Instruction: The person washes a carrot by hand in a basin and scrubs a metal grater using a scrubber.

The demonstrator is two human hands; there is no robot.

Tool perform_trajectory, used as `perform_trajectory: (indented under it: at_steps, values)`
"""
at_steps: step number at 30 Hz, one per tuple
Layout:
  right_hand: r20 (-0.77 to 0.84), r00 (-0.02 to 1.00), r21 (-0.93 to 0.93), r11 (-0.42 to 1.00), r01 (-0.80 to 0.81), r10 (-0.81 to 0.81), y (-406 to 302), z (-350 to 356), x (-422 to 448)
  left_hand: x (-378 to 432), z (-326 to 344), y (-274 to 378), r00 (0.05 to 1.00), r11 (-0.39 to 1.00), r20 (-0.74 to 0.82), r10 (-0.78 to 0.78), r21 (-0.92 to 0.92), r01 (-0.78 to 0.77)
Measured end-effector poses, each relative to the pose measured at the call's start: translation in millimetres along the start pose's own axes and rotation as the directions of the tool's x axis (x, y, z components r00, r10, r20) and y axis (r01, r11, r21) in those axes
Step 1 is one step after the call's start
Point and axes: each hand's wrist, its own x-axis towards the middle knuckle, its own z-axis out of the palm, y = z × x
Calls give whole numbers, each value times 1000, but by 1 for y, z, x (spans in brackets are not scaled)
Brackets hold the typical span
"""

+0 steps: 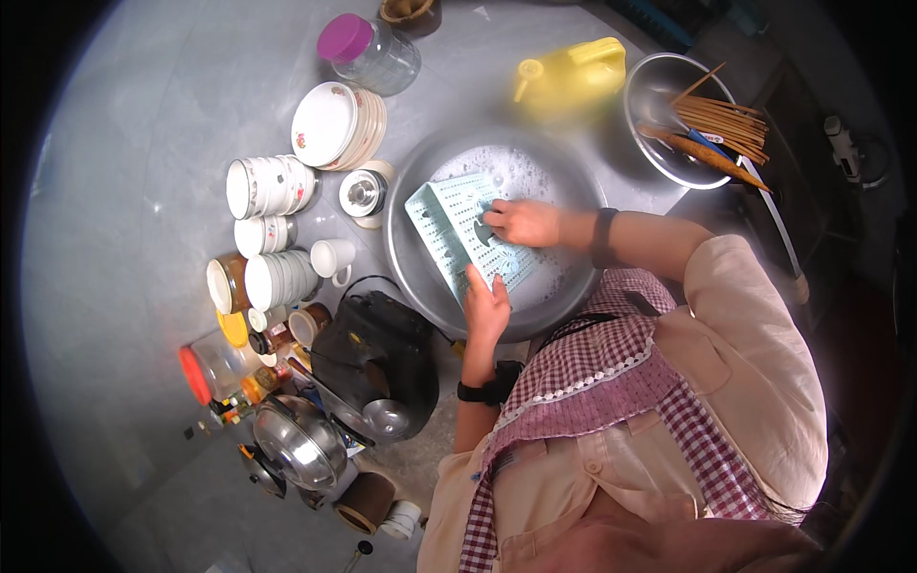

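A large grey metal basin (pixel 401 272) of sudsy water lies before me. In it, tilted, is a pale green perforated plastic rack or basket (pixel 448 215) with flower-shaped cutouts. My left hand (pixel 487 304) grips its near edge, thumb and fingers around the rim. My right hand (pixel 526 222) lies against its inner face with fingers curled; a dark patch (pixel 483 233) shows beside the fingertips, and I cannot tell whether it is a scrubber or an opening in the rack. Whether the right hand holds anything is hidden.
Left of the basin are stacked plates (pixel 326 125), bowls (pixel 272 188), a white mug (pixel 333 258), a purple-lidded jar (pixel 383 57) and a black bag-like object (pixel 380 358). A yellow jug (pixel 573 75) and a metal bowl of chopsticks (pixel 645 154) stand beyond. A steel pot (pixel 301 440) lies lower left.
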Motion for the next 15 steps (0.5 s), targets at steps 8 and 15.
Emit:
perform_trajectory:
  at_steps: [8,15]
  values:
    - [230,641,432,513,-742,732,-4,21,10,-1,-6,21,996,996,32,-88,32,87]
    - [-204,547,580,550,-600,812,4,-1,-5,-2,-6,0,999,1000,-45,-8,1,8]
